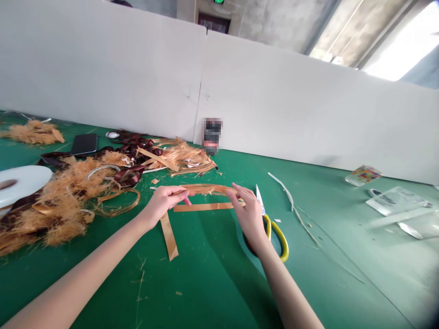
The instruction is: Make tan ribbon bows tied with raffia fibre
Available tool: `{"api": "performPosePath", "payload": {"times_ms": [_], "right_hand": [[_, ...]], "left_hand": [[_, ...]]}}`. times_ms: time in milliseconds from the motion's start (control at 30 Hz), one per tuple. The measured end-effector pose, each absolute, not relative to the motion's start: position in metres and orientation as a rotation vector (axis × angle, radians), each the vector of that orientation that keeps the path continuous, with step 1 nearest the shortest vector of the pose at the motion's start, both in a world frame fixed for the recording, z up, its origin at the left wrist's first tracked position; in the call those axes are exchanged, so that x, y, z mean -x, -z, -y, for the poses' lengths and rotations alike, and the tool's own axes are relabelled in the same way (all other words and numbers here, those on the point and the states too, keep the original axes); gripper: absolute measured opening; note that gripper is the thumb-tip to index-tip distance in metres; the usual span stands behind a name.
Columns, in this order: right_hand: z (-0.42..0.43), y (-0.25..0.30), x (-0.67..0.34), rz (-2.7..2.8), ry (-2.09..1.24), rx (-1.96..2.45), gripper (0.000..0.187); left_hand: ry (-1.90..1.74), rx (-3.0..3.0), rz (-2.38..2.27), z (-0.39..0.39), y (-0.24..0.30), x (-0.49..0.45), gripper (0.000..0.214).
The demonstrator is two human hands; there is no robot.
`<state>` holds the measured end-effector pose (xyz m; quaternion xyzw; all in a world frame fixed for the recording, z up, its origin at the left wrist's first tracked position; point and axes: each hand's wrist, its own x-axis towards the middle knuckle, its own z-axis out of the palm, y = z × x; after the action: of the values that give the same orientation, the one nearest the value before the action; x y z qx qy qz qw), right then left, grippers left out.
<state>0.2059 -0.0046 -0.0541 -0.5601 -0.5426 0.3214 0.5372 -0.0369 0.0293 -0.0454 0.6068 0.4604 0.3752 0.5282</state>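
A thin bundle of tan ribbon strands (207, 188) stretches between my two hands. My left hand (168, 201) pinches its left end between thumb and fingers. At the other end, my right hand (248, 210) has its thumb and fingers closed on the strands. Just below the bundle lies a flat tan ribbon strip (202, 207), and another tan strip (168, 237) slants down beneath my left hand. Scissors with yellow handles (283, 242) lie on the table, partly hidden by my right hand and wrist, blades pointing away.
On the green table (206, 283), frayed tan fibre (68, 219) and brown ribbon (130, 176) pile up at left, near a white roll (25, 183) and a dark flat device (84, 144). More strands (188, 157) lie behind my hands. Clear plastic packets (398, 201) are at right. White panels (308, 105) stand behind.
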Motion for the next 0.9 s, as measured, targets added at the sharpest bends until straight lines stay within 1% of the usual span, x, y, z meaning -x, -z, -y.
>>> {"api": "performPosePath", "payload": {"times_ms": [67, 133, 233, 333, 400, 500, 567, 633, 700, 767, 833, 900], "right_hand": [[0.004, 0.050, -0.207, 1.255, -0.904, 1.277, 0.045], [0.003, 0.046, -0.208, 1.246, -1.049, 1.189, 0.051], [0.002, 0.041, -0.209, 1.160, -1.237, 0.986, 0.046], [0.003, 0.040, -0.213, 1.027, -1.358, 0.783, 0.041], [0.004, 0.040, -0.215, 1.012, -1.379, 0.787, 0.044], [0.006, 0.039, -0.217, 1.065, -1.437, 0.924, 0.048], [0.006, 0.038, -0.215, 1.130, -1.506, 1.003, 0.043], [0.009, 0.037, -0.212, 1.212, -1.592, 1.060, 0.034], [0.012, 0.037, -0.208, 1.319, -1.704, 1.086, 0.025], [0.016, 0.037, -0.206, 1.433, -1.817, 1.069, 0.020], [0.018, 0.037, -0.206, 1.499, -1.873, 1.005, 0.026], [0.019, 0.037, -0.205, 1.472, -1.819, 0.916, 0.042]], "left_hand": [[-0.951, -1.417, -1.100, -0.032, 0.045, 0.040, 0.031], [-0.988, -1.391, -1.102, -0.033, 0.045, 0.042, 0.032], [-0.984, -1.390, -1.095, -0.034, 0.045, 0.043, 0.033], [-0.958, -1.396, -1.067, -0.034, 0.046, 0.044, 0.032], [-0.948, -1.391, -1.045, -0.034, 0.047, 0.044, 0.030], [-0.958, -1.388, -1.030, -0.033, 0.046, 0.043, 0.029], [-0.969, -1.393, -1.026, -0.032, 0.045, 0.043, 0.029], [-0.984, -1.397, -1.025, -0.032, 0.044, 0.043, 0.031], [-1.005, -1.400, -1.029, -0.032, 0.044, 0.044, 0.031], [-1.021, -1.406, -1.038, -0.032, 0.043, 0.044, 0.032], [-1.022, -1.416, -1.045, -0.032, 0.043, 0.045, 0.032], [-1.004, -1.428, -1.044, -0.031, 0.042, 0.044, 0.031]]}}
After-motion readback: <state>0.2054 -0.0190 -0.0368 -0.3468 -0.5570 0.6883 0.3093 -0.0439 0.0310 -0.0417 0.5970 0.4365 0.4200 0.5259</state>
